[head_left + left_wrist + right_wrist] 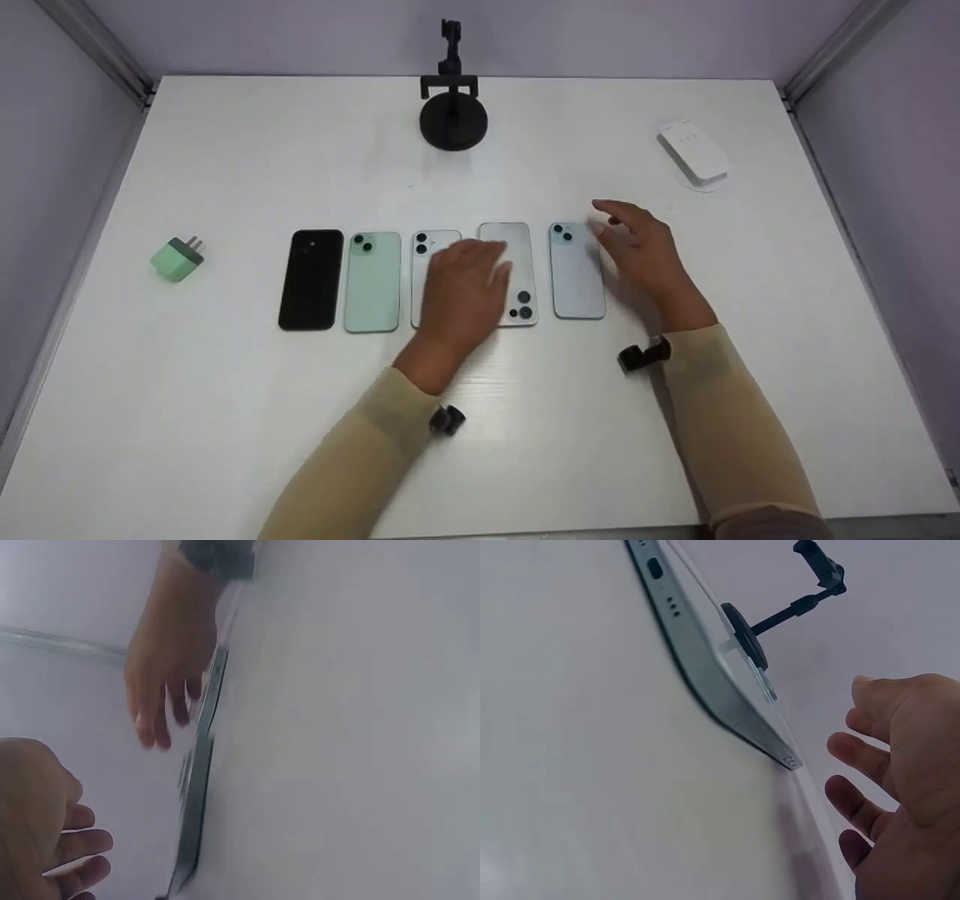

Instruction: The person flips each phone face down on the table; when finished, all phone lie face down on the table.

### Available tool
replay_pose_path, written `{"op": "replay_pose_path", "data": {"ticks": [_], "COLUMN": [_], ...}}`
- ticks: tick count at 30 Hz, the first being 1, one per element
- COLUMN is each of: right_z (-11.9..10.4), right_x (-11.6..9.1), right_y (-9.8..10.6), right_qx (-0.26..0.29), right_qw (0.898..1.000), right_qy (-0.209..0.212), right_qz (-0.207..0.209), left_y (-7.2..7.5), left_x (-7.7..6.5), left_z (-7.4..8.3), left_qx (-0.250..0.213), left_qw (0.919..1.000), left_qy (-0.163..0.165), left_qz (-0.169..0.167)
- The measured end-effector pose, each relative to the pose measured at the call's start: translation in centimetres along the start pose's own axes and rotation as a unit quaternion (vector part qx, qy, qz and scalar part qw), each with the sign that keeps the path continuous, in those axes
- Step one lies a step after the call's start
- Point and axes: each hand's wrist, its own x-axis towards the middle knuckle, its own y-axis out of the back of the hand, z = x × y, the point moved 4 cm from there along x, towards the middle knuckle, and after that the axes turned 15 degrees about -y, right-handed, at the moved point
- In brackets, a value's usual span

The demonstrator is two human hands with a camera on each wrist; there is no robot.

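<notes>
Several phones lie side by side, backs up: a black phone (310, 280), a green phone (373, 289), a white phone (417, 289), a silver phone (517, 262) with its lenses toward the person, and a light blue phone (577, 277). Over the white and silver phones is my left hand (463, 292), partly covering both, its fingers loosely bent and nothing in its grasp. My right hand (641, 251) hovers at the light blue phone's right edge, thumb and fingers apart. In the right wrist view this hand (915, 765) is empty beside a phone's edge (712, 667).
A black phone stand (453, 120) stands at the back of the white table (225, 420). At the back right lies a white box-like device (694, 152). A green plug charger (178, 259) is at the left. Purple-grey walls enclose the back and sides.
</notes>
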Motion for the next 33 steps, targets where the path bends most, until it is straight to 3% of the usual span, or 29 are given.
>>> {"op": "replay_pose_path", "data": {"ticks": [3, 7, 11, 16, 20, 24, 27, 33], "right_z": [-1.6, -3.4, -3.7, -2.2, -0.5, 1.3, 1.9, 1.1], "right_x": [0.3, 0.8, 0.8, 0.7, 0.8, 0.6, 0.4, 0.2], "right_y": [-0.2, -1.2, -2.2, -2.2, -1.7, -1.5, -1.3, 0.5], "right_qx": [-0.024, -0.046, -0.051, -0.062, -0.067, -0.085, -0.096, -0.09], "right_qw": [0.999, 0.997, 0.996, 0.996, 0.997, 0.996, 0.994, 0.994], "right_qy": [0.025, 0.049, 0.063, 0.055, 0.013, -0.032, -0.039, -0.042], "right_qz": [0.025, 0.033, 0.029, 0.037, 0.033, 0.017, 0.022, 0.049], "left_y": [3.0, 5.3, 5.2, 3.3, 2.3, 0.9, 0.3, 1.1], "left_x": [0.3, 0.0, -1.0, -2.0, -2.0, -2.3, -2.0, 0.1], "left_z": [-3.1, -6.0, -7.3, -8.0, -7.7, -6.5, -5.6, -4.6], "left_qx": [0.034, 0.069, 0.076, 0.058, 0.072, 0.09, 0.1, 0.116], "left_qw": [0.9984, 0.9932, 0.9888, 0.988, 0.99, 0.9906, 0.9868, 0.9853], "left_qy": [0.032, 0.054, 0.075, 0.106, 0.102, 0.1, 0.098, 0.085], "left_qz": [0.032, 0.077, 0.104, 0.096, 0.066, -0.026, -0.082, -0.092]}}
